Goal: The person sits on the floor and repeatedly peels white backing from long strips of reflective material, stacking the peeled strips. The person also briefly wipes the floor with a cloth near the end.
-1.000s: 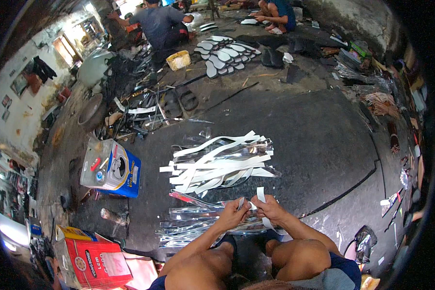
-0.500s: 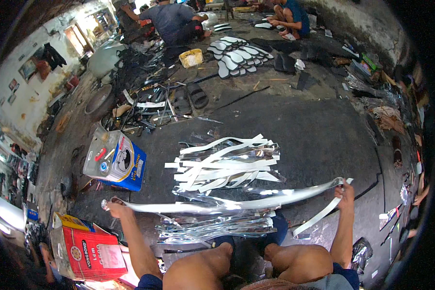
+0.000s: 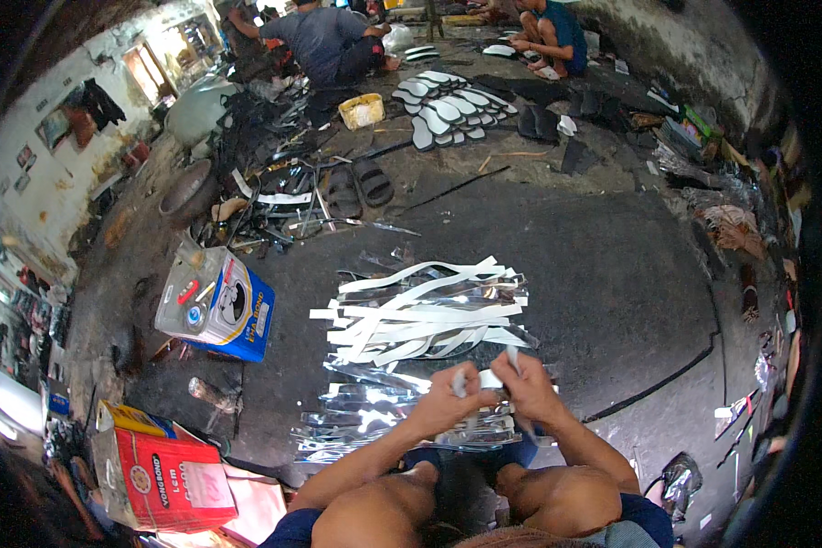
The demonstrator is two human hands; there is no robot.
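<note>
Left hand [image 3: 445, 402] and right hand [image 3: 526, 388] close together, each grip pinched shut on white strip [image 3: 490, 378] held between them, above shiny strip pile [image 3: 374, 420] on floor [image 3: 612, 283]. White strip stack [image 3: 425, 315] just beyond. Blue-white tin can [image 3: 215, 306] lying left; red carton [image 3: 160, 475] at lower left. Sandals [image 3: 361, 187], metal scraps farther off.

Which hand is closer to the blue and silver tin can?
Left. The left hand is on the blue and silver tin can's side; the right hand is farther away, beyond the left hand.
</note>
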